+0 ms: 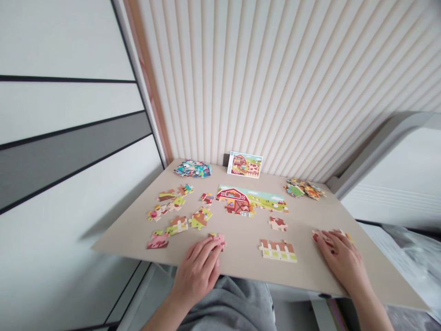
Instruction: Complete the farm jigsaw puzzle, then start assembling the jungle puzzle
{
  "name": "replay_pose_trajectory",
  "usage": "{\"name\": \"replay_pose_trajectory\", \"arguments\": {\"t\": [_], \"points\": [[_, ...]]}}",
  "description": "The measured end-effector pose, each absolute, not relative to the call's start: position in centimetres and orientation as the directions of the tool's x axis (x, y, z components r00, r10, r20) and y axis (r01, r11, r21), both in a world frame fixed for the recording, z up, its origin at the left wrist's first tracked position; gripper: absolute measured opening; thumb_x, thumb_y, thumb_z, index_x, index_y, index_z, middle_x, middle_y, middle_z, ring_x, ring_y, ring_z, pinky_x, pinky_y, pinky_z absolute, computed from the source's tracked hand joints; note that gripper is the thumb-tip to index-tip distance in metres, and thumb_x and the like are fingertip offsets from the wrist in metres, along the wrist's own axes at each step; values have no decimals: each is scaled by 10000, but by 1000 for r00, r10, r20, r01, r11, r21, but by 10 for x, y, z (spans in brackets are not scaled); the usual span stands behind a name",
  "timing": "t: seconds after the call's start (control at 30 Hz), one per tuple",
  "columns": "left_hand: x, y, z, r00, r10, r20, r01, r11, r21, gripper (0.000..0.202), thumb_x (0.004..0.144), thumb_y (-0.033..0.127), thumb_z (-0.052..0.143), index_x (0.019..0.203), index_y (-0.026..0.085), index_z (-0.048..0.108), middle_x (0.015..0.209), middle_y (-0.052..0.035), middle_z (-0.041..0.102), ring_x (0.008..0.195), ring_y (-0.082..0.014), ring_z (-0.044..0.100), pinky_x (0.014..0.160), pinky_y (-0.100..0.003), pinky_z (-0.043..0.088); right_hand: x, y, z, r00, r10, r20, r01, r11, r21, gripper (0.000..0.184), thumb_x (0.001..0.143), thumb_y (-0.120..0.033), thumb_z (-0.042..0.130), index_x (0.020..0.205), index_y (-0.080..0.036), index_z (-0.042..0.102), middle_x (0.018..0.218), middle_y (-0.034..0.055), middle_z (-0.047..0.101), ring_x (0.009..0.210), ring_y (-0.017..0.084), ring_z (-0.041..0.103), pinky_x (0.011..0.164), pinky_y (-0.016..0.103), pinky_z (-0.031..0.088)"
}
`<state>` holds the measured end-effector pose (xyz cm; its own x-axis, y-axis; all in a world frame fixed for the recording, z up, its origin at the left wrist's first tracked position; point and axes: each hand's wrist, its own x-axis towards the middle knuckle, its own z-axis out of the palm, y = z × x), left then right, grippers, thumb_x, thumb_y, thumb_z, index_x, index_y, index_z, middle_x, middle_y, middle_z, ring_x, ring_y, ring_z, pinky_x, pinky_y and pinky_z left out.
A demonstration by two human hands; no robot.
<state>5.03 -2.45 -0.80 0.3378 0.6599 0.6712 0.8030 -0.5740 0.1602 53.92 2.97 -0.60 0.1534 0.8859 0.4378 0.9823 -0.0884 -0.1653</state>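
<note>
My left hand [200, 264] rests near the table's front edge, its fingers stretched out with the tips on a pink puzzle piece [219, 238]. The hand hides part of that piece. At the right, my right hand [339, 255] lies flat over red and cream puzzle pieces [314, 235], covering most of them. Between the hands sits a joined white-fence section [278, 251], with a brown-spotted piece [277, 224] just above it. Farther back is a joined strip with a red barn [234, 199] and green field. A pink and brown piece [158, 240] lies left of my left hand.
Several loose pieces [166, 196] are spread over the left of the table [241, 232]. A blue pile of pieces [193, 168] lies at the back left, an orange and green pile [304, 188] at the back right. A farm picture card [245, 164] leans against the ribbed wall.
</note>
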Motion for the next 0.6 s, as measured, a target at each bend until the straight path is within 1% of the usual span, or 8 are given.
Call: {"name": "replay_pose_trajectory", "arguments": {"t": [0.1, 0.23, 0.37, 0.43, 0.47, 0.53, 0.6], "points": [[49, -24, -10, 352, 671, 653, 798, -579, 165, 390, 949, 136, 497, 1304, 181, 654, 1275, -116, 703, 1236, -256, 624, 1083, -416, 477, 541, 31, -12, 164, 910, 382, 983, -117, -141, 615, 906, -700, 456, 1248, -258, 714, 1332, 131, 651, 1304, 379, 560, 1044, 557, 480], [53, -26, -12, 350, 701, 621, 792, -575, 203, 388, 957, 134, 491, 1309, 186, 646, 1281, -120, 694, 1248, -253, 620, 1071, -411, 496, 545, 33, -17, 169, 921, 350, 983, -133, -127, 633, 893, -727, 460, 1284, -283, 686, 1366, 125, 638, 1348, 398, 524, 1045, 602, 467], [51, -33, -4, 359, 703, 614, 773, -593, 227, 401, 960, 115, 504, 1341, 176, 613, 1329, -123, 664, 1309, -259, 574, 1121, -423, 462, 548, 32, -20, 164, 919, 358, 983, -121, -139, 629, 898, -722, 447, 1291, -290, 680, 1380, 137, 630, 1371, 405, 505, 1045, 619, 464], [35, -31, 4, 333, 711, 619, 786, -572, 234, 423, 965, 107, 501, 1371, 185, 589, 1357, -123, 644, 1342, -264, 547, 1146, -444, 438, 548, 32, -22, 167, 918, 361, 982, -124, -140, 628, 899, -721, 443, 1294, -293, 677, 1389, 138, 626, 1372, 414, 503, 1041, 631, 464], [21, -27, 8, 294, 722, 626, 807, -539, 241, 423, 972, 107, 492, 1375, 196, 584, 1362, -120, 639, 1346, -264, 542, 1153, -455, 429, 548, 32, -22, 170, 917, 360, 982, -128, -138, 630, 898, -724, 442, 1296, -294, 676, 1397, 138, 622, 1372, 418, 502, 1037, 637, 465], [-18, -12, 17, 162, 770, 618, 885, -390, 254, 380, 995, 148, 472, 1345, 215, 603, 1368, -114, 636, 1341, -271, 547, 1151, -471, 423, 549, 32, -23, 172, 916, 362, 982, -130, -136, 645, 893, -731, 437, 1297, -288, 677, 1404, 146, 617, 1374, 429, 499, 1029, 645, 469], [-64, 8, 23, 63, 845, 531, 934, -238, 268, 375, 1022, 242, 439, 1361, 205, 593, 1390, -124, 628, 1322, -283, 565, 1145, -484, 425, 549, 32, -24, 168, 914, 369, 983, -126, -135, 657, 888, -735, 437, 1295, -281, 682, 1399, 156, 621, 1377, 434, 496, 1029, 647, 469]]}}
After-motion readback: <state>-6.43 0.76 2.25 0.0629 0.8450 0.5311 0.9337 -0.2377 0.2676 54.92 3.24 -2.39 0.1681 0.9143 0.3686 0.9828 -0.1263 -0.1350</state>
